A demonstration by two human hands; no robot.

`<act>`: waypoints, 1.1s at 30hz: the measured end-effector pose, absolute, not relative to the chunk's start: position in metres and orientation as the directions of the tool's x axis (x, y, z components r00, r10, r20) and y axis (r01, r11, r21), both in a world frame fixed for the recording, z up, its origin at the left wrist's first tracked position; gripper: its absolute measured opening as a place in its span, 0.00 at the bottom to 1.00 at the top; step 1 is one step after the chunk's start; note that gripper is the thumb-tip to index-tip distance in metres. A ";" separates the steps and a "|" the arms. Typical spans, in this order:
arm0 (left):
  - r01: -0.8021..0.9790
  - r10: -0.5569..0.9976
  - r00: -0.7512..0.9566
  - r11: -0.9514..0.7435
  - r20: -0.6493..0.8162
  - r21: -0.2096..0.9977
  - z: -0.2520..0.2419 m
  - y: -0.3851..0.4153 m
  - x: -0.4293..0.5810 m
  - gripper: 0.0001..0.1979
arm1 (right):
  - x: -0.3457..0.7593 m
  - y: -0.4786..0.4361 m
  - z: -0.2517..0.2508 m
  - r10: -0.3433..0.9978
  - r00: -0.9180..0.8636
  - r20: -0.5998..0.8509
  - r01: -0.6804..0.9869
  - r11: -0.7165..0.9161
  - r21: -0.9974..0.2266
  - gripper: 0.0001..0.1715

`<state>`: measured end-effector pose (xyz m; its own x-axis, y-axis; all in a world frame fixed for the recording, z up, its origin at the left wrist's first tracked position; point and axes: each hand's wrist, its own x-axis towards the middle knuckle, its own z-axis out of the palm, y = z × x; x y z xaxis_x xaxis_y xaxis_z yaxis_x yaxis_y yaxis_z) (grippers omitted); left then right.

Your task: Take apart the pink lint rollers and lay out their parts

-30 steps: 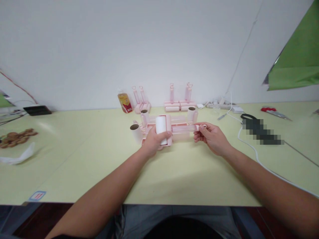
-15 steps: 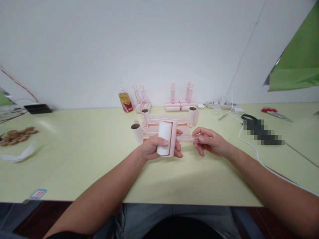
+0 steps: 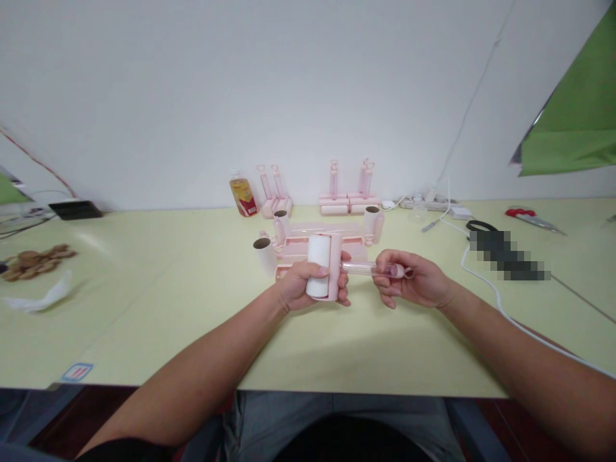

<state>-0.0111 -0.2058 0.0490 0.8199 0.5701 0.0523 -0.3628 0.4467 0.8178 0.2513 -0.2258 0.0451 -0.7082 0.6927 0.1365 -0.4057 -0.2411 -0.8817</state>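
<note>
My left hand (image 3: 304, 282) is wrapped round the head of a lint roller (image 3: 318, 256), its thumb pressed on the white paper roll. The pink holder of the roller stands along the roll's right side. From it a clear pinkish handle (image 3: 362, 269) points to the right and ends in a pink cap with a hanging loop. My right hand (image 3: 416, 280) has its fingers curled round the outer end of that handle. Just behind the hands lie pink lint roller covers (image 3: 325, 229), with white paper rolls (image 3: 371, 221) standing at either side.
Lint rollers (image 3: 333, 204) stand upright along the wall, beside a bottle of yellow liquid (image 3: 243, 194). To the right are a power strip (image 3: 428, 204), white cables, red-handled scissors (image 3: 522, 213) and a blurred-out dark object (image 3: 510, 256). Brown pieces (image 3: 36, 262) and white paper (image 3: 41, 295) lie left.
My right hand has shifted slightly right and down along the handle, and its capped end with the loop now shows. My left hand holds the roller head almost where it was.
</note>
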 end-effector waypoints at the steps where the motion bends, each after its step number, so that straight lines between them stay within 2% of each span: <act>1: -0.365 0.576 0.816 0.441 0.053 0.820 0.049 -0.206 -0.011 0.26 | 0.251 -0.226 0.046 0.700 -0.701 0.136 -0.405 -0.235 -0.884 0.16; 5: -0.370 0.592 0.804 0.423 0.057 0.827 0.050 -0.207 -0.009 0.26 | 0.250 -0.226 0.048 0.722 -0.677 0.145 -0.411 -0.207 -0.888 0.18; 14: -0.360 0.627 0.777 0.383 0.047 0.851 0.050 -0.207 -0.009 0.24 | 0.250 -0.223 0.048 0.764 -0.637 0.102 -0.335 -0.156 -0.929 0.12; 21: -0.356 0.608 0.792 0.401 0.046 0.844 0.048 -0.204 -0.010 0.25 | 0.247 -0.221 0.038 0.756 -0.648 0.099 -0.384 -0.212 -0.899 0.14; 23: -0.369 0.609 0.791 0.395 0.061 0.841 0.050 -0.203 -0.011 0.25 | 0.248 -0.219 0.039 0.753 -0.650 0.102 -0.383 -0.209 -0.900 0.19; 26: -0.434 0.638 0.759 0.346 0.130 0.832 0.060 -0.203 -0.013 0.26 | 0.251 -0.211 0.041 0.774 -0.622 0.118 -0.377 -0.163 -0.912 0.38; 27: -0.465 0.661 0.734 0.319 0.158 0.826 0.064 -0.203 -0.014 0.27 | 0.253 -0.206 0.039 0.804 -0.581 0.128 -0.370 -0.120 -0.921 0.41; 29: -0.519 0.717 0.670 0.270 0.190 0.811 0.073 -0.203 -0.018 0.27 | 0.255 -0.196 0.031 0.887 -0.431 0.165 -0.291 0.036 -0.956 0.38; 30: -0.538 0.744 0.641 0.257 0.191 0.802 0.076 -0.203 -0.020 0.27 | 0.256 -0.190 0.025 0.920 -0.337 0.201 -0.190 0.143 -0.971 0.35; 31: -0.553 0.766 0.616 0.254 0.184 0.794 0.079 -0.203 -0.022 0.28 | 0.256 -0.186 0.018 0.930 -0.267 0.253 -0.032 0.253 -0.967 0.31; 33: -0.572 0.795 0.585 0.263 0.161 0.777 0.084 -0.202 -0.025 0.31 | 0.253 -0.179 0.006 0.892 -0.262 0.368 0.287 0.436 -0.853 0.26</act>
<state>-0.0249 -0.2023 0.0839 0.5851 0.7947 0.1614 -0.5717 0.2632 0.7771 0.2529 -0.1791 0.0058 -0.2622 0.8923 0.3676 0.2867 0.4357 -0.8532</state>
